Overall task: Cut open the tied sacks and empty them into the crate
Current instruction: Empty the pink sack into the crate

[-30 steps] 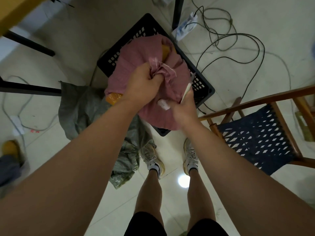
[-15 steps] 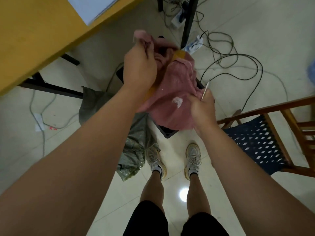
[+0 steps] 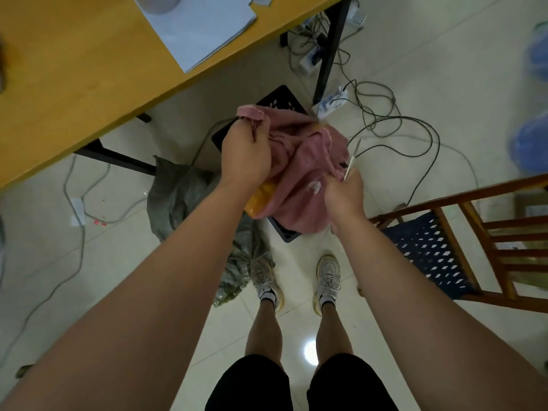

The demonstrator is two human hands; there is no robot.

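Standing over a black crate [image 3: 284,99], a person holds a pink sack [image 3: 308,161] up above it with both hands. The left hand [image 3: 246,157] is a closed fist, bunching the sack's upper edge, so a flap of pink cloth sticks up past the knuckles. The right hand [image 3: 344,194] is clamped on the sack's lower right side and also pinches a thin blade [image 3: 353,159], which points up and away from the fingers, beside the cloth. Both arms reach forward and down, the left one higher, wrists close together with the sack between them. Something orange [image 3: 261,198] shows at the sack's lower left, just under the left wrist; whether it is inside or slipping out cannot be told. The sack hides most of the crate, so only its far and near corners show, and its contents cannot be seen. A crumpled grey-green sack [image 3: 189,200] lies on the floor just left of the crate. A wooden chair [image 3: 439,250] stands to the right, a yellow table [image 3: 89,69] at upper left.
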